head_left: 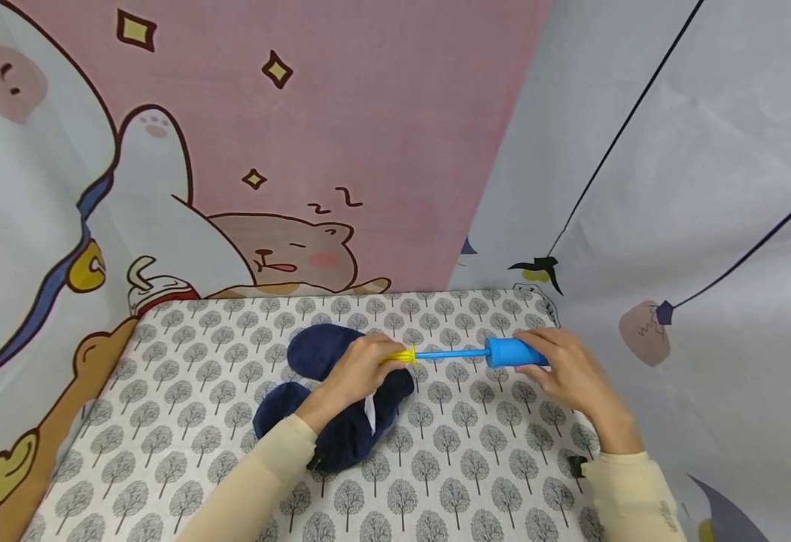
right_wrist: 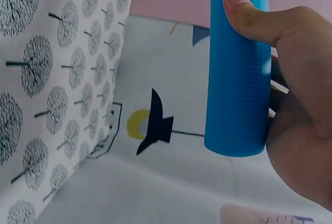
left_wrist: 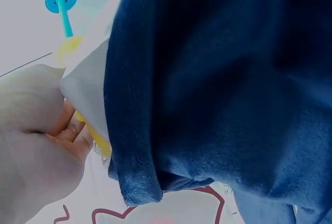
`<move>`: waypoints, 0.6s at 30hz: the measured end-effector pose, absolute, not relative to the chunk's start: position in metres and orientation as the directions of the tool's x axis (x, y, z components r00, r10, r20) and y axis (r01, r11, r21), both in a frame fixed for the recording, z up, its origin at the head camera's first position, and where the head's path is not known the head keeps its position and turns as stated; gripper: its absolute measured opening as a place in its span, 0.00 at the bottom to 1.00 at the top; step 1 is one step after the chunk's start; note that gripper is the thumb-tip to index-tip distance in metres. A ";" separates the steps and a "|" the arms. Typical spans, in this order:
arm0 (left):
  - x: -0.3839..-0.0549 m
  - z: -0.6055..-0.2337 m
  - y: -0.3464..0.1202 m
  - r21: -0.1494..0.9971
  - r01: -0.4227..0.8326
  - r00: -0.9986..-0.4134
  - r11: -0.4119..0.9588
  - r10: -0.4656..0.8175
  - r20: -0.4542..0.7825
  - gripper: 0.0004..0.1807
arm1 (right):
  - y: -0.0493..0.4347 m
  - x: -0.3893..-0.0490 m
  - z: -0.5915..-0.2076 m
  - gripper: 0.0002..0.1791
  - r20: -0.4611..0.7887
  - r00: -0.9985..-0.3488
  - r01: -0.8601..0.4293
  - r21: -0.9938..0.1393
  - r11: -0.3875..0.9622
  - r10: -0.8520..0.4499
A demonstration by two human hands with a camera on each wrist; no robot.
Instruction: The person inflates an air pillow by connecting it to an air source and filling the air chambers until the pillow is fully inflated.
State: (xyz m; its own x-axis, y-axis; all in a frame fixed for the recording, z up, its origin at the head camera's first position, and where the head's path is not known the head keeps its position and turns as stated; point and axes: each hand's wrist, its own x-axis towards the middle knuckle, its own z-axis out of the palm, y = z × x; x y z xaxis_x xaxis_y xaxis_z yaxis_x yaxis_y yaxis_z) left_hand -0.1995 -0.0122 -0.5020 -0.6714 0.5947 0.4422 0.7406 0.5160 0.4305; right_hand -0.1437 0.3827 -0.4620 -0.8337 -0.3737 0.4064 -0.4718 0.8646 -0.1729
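A hand pump is held level above the table between both hands, its thin blue rod (head_left: 451, 354) drawn out of the barrel. My left hand (head_left: 357, 369) grips the yellow handle (head_left: 405, 355) at the rod's end. Around the blue barrel (right_wrist: 238, 79) my right hand (right_wrist: 303, 68) is curled, thumb along its side. Below and beside the left hand lies a navy plush item (head_left: 351, 436) with rounded ends and a white tag (head_left: 371, 414). In the left wrist view this navy fabric (left_wrist: 218, 79) fills much of the picture and partly hides the handle.
The table is covered by a white cloth (head_left: 185, 452) printed with grey trees. Behind it hangs a pink cartoon backdrop (head_left: 395, 150), and a pale printed sheet (head_left: 727, 301) stands at the right. A small black object (head_left: 576, 465) lies near the right sleeve.
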 end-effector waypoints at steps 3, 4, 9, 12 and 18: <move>-0.199 -0.502 -0.013 0.435 0.739 -0.673 0.515 0.594 0.440 0.12 | 0.387 -0.143 -0.459 0.35 0.410 -0.834 -0.464 -0.161 0.871 -0.368; -0.198 -0.502 -0.012 0.433 0.738 -0.674 0.517 0.595 0.438 0.12 | 0.387 -0.143 -0.459 0.35 0.411 -0.834 -0.462 -0.156 0.873 -0.368; -0.197 -0.505 -0.009 0.431 0.732 -0.681 0.529 0.600 0.421 0.13 | 0.382 -0.143 -0.457 0.35 0.430 -0.813 -0.485 -0.126 0.865 -0.392; -0.198 -0.507 -0.006 0.434 0.735 -0.677 0.521 0.603 0.423 0.13 | 0.373 -0.144 -0.458 0.34 0.434 -0.789 -0.521 -0.096 0.848 -0.435; -0.200 -0.509 -0.002 0.435 0.749 -0.662 0.500 0.598 0.451 0.11 | 0.352 -0.146 -0.459 0.34 0.433 -0.762 -0.546 -0.030 0.837 -0.482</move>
State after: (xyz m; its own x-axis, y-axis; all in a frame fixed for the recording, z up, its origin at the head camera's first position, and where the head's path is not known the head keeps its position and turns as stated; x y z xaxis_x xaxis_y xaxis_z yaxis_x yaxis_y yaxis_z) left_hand -0.2000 -0.0022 -0.5086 -0.6619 0.5984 0.4514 0.7488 0.5000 0.4351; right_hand -0.1462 0.3517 -0.4593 -0.7617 -0.4817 0.4333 -0.5463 0.8371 -0.0298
